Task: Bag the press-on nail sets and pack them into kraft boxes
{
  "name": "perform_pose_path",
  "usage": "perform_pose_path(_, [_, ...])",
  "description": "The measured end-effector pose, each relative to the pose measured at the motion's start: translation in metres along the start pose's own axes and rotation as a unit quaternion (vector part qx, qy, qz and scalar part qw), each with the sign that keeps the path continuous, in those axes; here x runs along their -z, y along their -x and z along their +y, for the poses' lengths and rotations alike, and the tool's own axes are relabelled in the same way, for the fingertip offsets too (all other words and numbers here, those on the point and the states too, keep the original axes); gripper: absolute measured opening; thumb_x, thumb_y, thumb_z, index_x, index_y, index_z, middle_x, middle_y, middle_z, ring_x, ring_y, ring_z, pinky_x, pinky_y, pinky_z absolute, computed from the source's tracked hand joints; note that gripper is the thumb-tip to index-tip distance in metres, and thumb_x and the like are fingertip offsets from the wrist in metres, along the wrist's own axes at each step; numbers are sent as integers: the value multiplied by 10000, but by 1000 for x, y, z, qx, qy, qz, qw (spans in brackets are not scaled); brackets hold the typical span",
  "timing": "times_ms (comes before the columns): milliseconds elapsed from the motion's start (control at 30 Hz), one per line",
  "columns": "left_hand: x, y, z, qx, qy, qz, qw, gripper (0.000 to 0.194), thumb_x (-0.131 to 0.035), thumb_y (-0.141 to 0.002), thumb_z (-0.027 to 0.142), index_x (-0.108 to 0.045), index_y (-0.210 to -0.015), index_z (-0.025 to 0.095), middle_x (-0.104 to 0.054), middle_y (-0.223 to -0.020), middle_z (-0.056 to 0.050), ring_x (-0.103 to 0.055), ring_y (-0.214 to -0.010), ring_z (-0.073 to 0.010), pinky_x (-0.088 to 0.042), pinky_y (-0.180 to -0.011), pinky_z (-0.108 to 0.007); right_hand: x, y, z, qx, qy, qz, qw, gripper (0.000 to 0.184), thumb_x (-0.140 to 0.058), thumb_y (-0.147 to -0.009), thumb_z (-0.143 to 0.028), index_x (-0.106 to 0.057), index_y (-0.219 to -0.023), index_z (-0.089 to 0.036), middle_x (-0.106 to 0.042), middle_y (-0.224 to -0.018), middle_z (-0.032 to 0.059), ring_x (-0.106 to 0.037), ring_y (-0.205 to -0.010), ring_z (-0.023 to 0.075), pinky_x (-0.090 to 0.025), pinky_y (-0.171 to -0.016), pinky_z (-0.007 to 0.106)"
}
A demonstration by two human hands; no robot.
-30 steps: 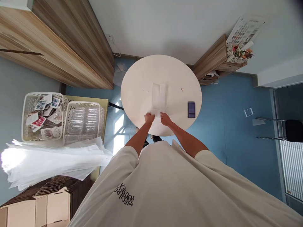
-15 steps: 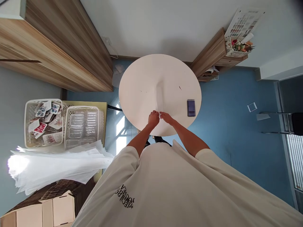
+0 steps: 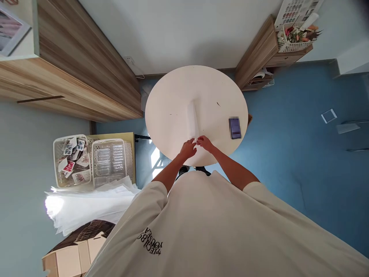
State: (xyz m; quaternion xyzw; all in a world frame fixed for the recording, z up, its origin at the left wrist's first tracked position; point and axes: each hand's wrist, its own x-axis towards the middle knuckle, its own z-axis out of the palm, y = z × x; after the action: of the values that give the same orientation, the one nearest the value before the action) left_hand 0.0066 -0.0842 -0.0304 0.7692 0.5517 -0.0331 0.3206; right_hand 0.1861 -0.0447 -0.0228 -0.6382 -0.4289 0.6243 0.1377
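Observation:
A long, narrow, thin white sheet (image 3: 191, 120), folded or rolled, lies on the round white table (image 3: 161, 96) and points away from me. My left hand (image 3: 188, 148) is closed on its near end, from the left side. Opposite it, my right hand (image 3: 205, 142) pinches the same end, with the fingertips of both hands close together. Between the fingertips the details are too small to make out.
A dark phone (image 3: 235, 127) lies at the table's right. On the left are a white basket of printed packets (image 3: 72, 161), a basket of clear plastic boxes (image 3: 108, 159), a stack of white sheets (image 3: 92, 204) and cardboard boxes (image 3: 76, 256). Wooden cabinets (image 3: 95, 61) stand behind.
My head view has shifted slightly. The left hand's fingers have moved a little down the sheet's near end, and the right hand has closed in beside them. The sheet stays on the table.

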Motion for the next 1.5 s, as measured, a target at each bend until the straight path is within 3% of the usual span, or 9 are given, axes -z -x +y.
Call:
perform_pose_path(100, [5, 6, 1, -16, -45, -16, 999, 506, -526, -998, 255, -634, -1490, 210, -379, -1744, -114, -458, -1540, -337, -405, -1257, -510, 5, 3, 6, 87, 150, 35, 984, 344, -473, -942, -197, -648, -1237, -215, -675, -1334, 120, -670, -1138, 237, -541, -1003, 407])
perform_pose_path(200, [9, 12, -5, -35, -74, -27, 996, 628, -537, -955, 198, -543, -1580, 255, -332, -1771, -83, -345, -1611, -332, -312, -1306, -544, 9, 2, 7, 181, 307, 8, 934, 570, -457, -923, -116, -603, -1465, -220, -557, -1550, 139, -563, -1359, 280, -475, -1122, 441])
perform_pose_path(300, [10, 17, -14, -56, -74, -50, 994, 759, -563, -892, 145, -476, -1631, 297, -266, -1800, -53, -263, -1652, -318, -243, -1335, -563, 12, -1, 7, 213, 415, -38, 884, 740, -521, -901, -110, -480, -1626, -256, -426, -1696, 122, -452, -1482, 337, -403, -1187, 488])
perform_pose_path(400, [11, 20, -18, -64, -52, -51, 995, 814, -590, -836, 110, -499, -1611, 346, -258, -1803, -30, -240, -1662, -317, -216, -1342, -586, 13, -5, 9, 220, 446, -49, 866, 769, -576, -902, -135, -460, -1648, -282, -358, -1747, 109, -434, -1494, 372, -363, -1205, 515])
perform_pose_path(667, [17, 21, -11, -56, 12, -16, 998, 719, -596, -806, 69, -599, -1488, 296, -419, -1730, -64, -309, -1641, -285, -206, -1354, -565, 10, -12, 10, 230, 417, -48, 878, 692, -664, -917, -179, -527, -1590, -261, -452, -1681, 141, -476, -1454, 379, -340, -1237, 519])
perform_pose_path(900, [19, 7, -6, 5, 75, 32, 997, 702, -590, -855, 70, -456, -1524, 235, -540, -1607, -114, -369, -1608, -267, -234, -1340, -522, 15, -25, -5, 223, 423, -93, 873, 712, -716, -868, -156, -550, -1557, -233, -548, -1542, 167, -574, -1326, 363, -472, -1126, 498])
perform_pose_path(1133, [28, -25, -5, 63, 146, 56, 986, 624, -554, -840, -4, -507, -1401, 263, -680, -1372, -101, -688, -1231, -265, -516, -1105, -460, 21, -26, -23, 152, 347, -126, 917, 551, -761, -877, -274, -670, -1419, -308, -672, -1331, 123, -659, -1137, 357, -522, -1002, 492])
perform_pose_path(1300, [35, -32, -8, 88, 183, 37, 978, 569, -613, -873, 93, -480, -1399, 265, -719, -1324, -89, -718, -1158, -271, -543, -1022, -437, 21, -22, -19, 130, 329, -126, 927, 351, -611, -989, -333, -708, -1321, -274, -670, -1281, 125, -663, -1075, 319, -531, -954, 464])
perform_pose_path(1500, [32, -29, -6, 142, 247, 37, 958, 468, -604, -918, 176, -490, -1362, 277, -732, -1311, -78, -739, -1067, -248, -574, -915, -393, 20, -12, -9, 96, 240, -92, 962, 414, -489, -1055, -319, -621, -1444, -264, -623, -1379, 118, -648, -1077, 261, -525, -993, 438])
